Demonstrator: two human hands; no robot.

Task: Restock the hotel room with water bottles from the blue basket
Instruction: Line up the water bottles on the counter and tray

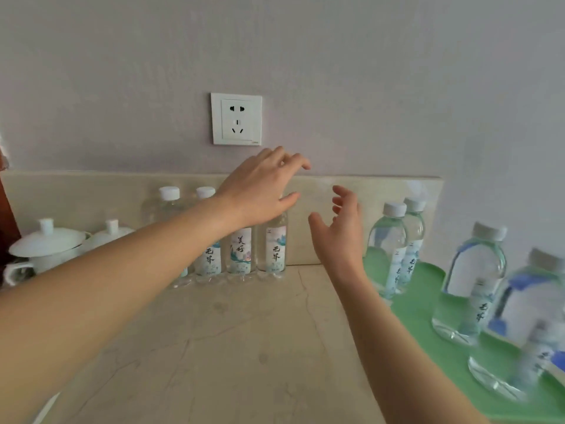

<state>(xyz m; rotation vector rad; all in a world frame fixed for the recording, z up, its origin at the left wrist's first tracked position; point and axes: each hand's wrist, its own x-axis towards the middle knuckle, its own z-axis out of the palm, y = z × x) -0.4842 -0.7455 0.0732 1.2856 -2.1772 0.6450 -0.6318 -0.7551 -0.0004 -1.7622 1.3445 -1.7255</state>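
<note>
You are reaching both bare arms out over a pale stone counter (229,347) veined with thin dark cracks. Your left hand (260,191) is hovering above a row of water bottles (241,252), its fingers spread wide and lightly bent, gripping nothing. It is covering the caps of the two right-hand bottles, and whether the thumb is touching one cannot be told. Your right hand (341,234) is hanging just to the right of the row, palm facing left, fingers loose and apart, holding nothing. The four bottles are standing upright, long axes vertical and white screw caps pointing up, side by side against the glossy cream backsplash (76,194). They are slim clear plastic cylinders with pale labels bearing brush-style characters. On the right a smooth green tray (422,304) with a rounded corner is carrying more such bottles, a back pair (388,240) and blurred nearer ones (470,280), all upright too. At the far left two white glazed lidded cups (46,243) are sitting with knobbed lids on. A square white wall socket (236,119) is sitting on the matt lilac wall above.
</note>
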